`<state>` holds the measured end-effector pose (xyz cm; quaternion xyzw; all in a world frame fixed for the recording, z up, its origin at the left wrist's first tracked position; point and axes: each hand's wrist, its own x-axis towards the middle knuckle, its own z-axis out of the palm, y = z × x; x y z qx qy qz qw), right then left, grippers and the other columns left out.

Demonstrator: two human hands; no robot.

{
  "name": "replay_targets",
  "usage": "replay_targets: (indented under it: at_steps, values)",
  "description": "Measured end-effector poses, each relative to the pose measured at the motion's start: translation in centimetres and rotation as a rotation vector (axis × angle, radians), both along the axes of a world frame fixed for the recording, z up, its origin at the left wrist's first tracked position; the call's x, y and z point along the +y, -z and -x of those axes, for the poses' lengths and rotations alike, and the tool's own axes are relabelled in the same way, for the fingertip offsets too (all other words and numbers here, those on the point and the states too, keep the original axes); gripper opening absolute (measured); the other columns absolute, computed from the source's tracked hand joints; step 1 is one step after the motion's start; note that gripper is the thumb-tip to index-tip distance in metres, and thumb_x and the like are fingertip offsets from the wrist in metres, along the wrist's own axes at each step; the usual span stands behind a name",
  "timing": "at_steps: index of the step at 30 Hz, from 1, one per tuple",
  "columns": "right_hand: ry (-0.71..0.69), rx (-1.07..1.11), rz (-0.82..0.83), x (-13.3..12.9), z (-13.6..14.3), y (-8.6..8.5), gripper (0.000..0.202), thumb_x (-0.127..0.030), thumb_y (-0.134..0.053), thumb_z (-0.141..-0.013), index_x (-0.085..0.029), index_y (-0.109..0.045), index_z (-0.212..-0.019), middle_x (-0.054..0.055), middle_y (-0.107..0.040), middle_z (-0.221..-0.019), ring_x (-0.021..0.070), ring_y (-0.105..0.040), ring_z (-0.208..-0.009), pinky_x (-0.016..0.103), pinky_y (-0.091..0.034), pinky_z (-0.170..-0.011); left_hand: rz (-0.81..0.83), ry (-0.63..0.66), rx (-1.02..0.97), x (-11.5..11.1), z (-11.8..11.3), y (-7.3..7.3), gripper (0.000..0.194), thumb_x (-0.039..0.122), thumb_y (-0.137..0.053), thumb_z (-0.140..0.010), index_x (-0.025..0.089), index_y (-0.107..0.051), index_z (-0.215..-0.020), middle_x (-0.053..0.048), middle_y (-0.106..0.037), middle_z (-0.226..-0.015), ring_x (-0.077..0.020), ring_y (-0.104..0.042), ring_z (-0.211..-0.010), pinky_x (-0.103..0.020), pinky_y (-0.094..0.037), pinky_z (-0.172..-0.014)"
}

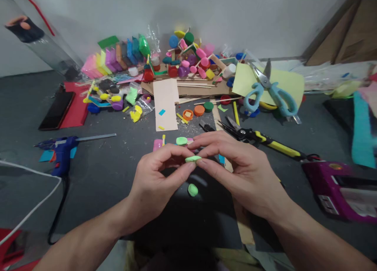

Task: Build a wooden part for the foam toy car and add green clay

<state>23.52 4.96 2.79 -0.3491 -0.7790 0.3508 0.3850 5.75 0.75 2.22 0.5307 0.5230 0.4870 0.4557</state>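
A small flattened piece of light green modelling clay (193,158) is pinched between the fingertips of both hands above the dark table. My left hand (161,171) grips its left side with thumb and forefinger. On the right side, the thumb and fingers of my right hand (235,165) press on the same piece. Below them a green clay lump (193,190) lies on the table. Just beyond the fingers sits a flat green clay oval (182,141), with a pink piece (158,145) to its left; more pink behind is partly hidden by my hands.
A blue glue gun (63,155) lies at left near a phone (57,110). To the right are pliers (244,133), blue-handled scissors (266,86) and a purple device (338,190). Colourful clay packs (113,59), bottle caps (199,110) and small stick models (188,59) crowd the back.
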Motion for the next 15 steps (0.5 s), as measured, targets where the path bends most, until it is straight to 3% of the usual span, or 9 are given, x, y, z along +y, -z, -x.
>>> replay_targets:
  at_steps: [11, 15]
  values:
    - [-0.002, -0.018, 0.012, 0.07, -0.02, -0.02, 0.006, -0.02, -0.069, -0.091, -0.02, -0.072, -0.085, 0.005, -0.076, -0.101, 0.0185, -0.069, -0.101, 0.033, -0.054, -0.091, 0.084, -0.011, -0.001, 0.22, 0.13, -0.1, 0.006, 0.014, -0.073, -0.081, 0.02, -0.075, -0.082, 0.005, -0.076, -0.075, -0.0052, -0.068, -0.065, -0.009, -0.054, -0.064]
    - [0.017, -0.02, -0.005, 0.09, 0.06, -0.05, 0.009, -0.018, -0.068, -0.091, -0.02, -0.07, -0.082, 0.004, -0.077, -0.097, 0.0178, -0.07, -0.099, 0.031, -0.053, -0.089, 0.088, 0.011, -0.014, 0.11, 0.09, -0.04, 0.01, 0.015, -0.074, -0.082, 0.021, -0.075, -0.089, 0.004, -0.078, -0.086, -0.0056, -0.069, -0.071, -0.009, -0.054, -0.067]
